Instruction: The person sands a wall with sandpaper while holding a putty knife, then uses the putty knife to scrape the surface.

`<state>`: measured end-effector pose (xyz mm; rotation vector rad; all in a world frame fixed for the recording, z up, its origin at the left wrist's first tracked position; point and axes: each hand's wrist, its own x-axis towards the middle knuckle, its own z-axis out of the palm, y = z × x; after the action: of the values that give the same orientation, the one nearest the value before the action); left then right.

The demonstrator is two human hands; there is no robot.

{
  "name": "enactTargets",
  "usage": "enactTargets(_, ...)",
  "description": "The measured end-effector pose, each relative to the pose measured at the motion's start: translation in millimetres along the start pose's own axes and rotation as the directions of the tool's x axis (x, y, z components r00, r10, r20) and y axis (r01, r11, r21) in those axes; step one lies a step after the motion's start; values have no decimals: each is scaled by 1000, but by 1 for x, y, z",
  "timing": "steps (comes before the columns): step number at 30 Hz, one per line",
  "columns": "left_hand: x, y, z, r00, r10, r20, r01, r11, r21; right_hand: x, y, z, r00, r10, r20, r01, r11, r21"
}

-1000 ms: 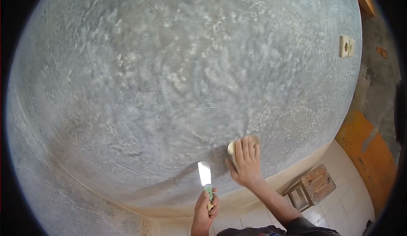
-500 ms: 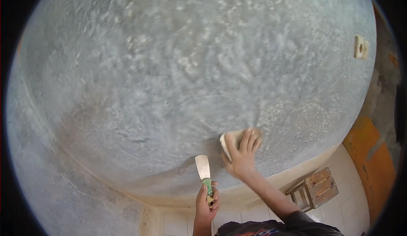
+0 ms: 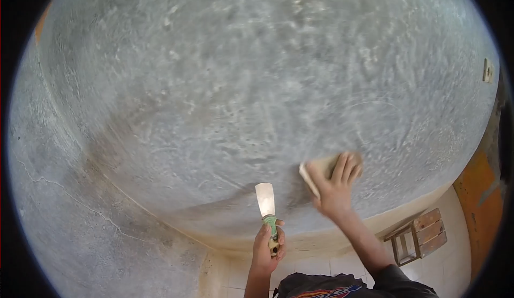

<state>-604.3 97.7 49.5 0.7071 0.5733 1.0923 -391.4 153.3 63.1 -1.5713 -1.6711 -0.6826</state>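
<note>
My right hand (image 3: 334, 191) is pressed against the grey wall (image 3: 214, 110), its fingers spread over a pale, flat sanding block (image 3: 323, 165) whose edge shows at the left. The block's underside faces the wall and is hidden. Lower and to the left, my left hand (image 3: 269, 249) wraps round the green and cream handle of a putty knife (image 3: 265, 199). Its metal blade points upward, and it looks apart from the wall, above its own shadow.
A small wooden stool (image 3: 430, 234) stands on the tiled floor (image 3: 310, 266) at lower right. A wall socket (image 3: 487, 70) is at the far right, near an orange surface (image 3: 482, 196). Another wall (image 3: 69, 234) with a long crack meets this one at left.
The view has turned left, so the wall marks, socket and stool appear farther right. My right hand has slid the sanding block leftward along the wall. My left hand still holds the putty knife.
</note>
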Motion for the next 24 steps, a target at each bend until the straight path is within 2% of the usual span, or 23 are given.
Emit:
enactTargets(1, -1, 12, -8, 1000, -7, 4, 7, 1000, 0, 34, -9, -23, 999, 20, -43, -21, 999, -32)
enactTargets(3, -3, 33, -24, 1000, 30, 6, -30, 997, 67, 86, -29, -51, 971, 61, -233, -61, 998, 5)
enactTargets(6, -4, 54, -52, 999, 32, 39, -34, 997, 70, 113, -58, -50, 929, 131, -347, -137, 991, 9)
enactTargets(7, -5, 59, -61, 999, 26, 46, -29, 997, 71, 107, -68, -41, 940, 127, -315, -124, 992, 31)
enactTargets(8, -5, 63, -70, 999, 23, 49, -26, 997, 69, 93, -77, -22, 957, 83, -278, -93, 995, -25)
enactTargets(9, -3, 68, -76, 998, 23, 55, -27, 997, 69, 72, -87, -3, 983, 47, -177, -60, 996, -69)
enactTargets(11, -3, 76, -87, 997, 3, 71, -8, 997, 71, 28, -108, 26, 992, -59, 111, 59, 998, 0)
enactTargets(14, -1, 85, -96, 994, -39, 106, 32, 997, 64, 40, -99, 10, 989, -120, 86, 125, 990, -60)
enactTargets(15, 0, 86, -97, 991, -63, 120, 56, 997, 59, 59, -87, 5, 991, -107, -83, 96, 988, -120)
enactTargets(17, 2, 85, -98, 989, -69, 129, 62, 996, 59, 96, -68, -23, 956, -5, -292, -37, 990, -137)
enactTargets(18, 3, 84, -98, 990, -66, 126, 58, 996, 66, 109, -61, -32, 957, -9, -290, -34, 989, -145)
enactTargets(20, 1, 83, -97, 989, -71, 128, 65, 996, 53, 125, -56, -43, 853, 79, -515, -62, 997, 50)
enactTargets(21, 0, 84, -95, 989, -73, 126, 68, 997, 45, 126, -69, -37, 815, 67, -575, -28, 997, 76)
enactTargets(22, -1, 85, -95, 990, -64, 126, 59, 997, 42, 115, -67, -7, 930, 119, -349, -77, 988, 131)
enactTargets(23, -2, 87, -95, 989, -78, 126, 74, 997, 34, 100, -98, -12, 979, -89, -183, 48, 974, -221)
enactTargets(24, -3, 88, -95, 988, -89, 126, 87, 996, 24, 70, -98, 2, 936, -346, -71, 340, 937, -83)
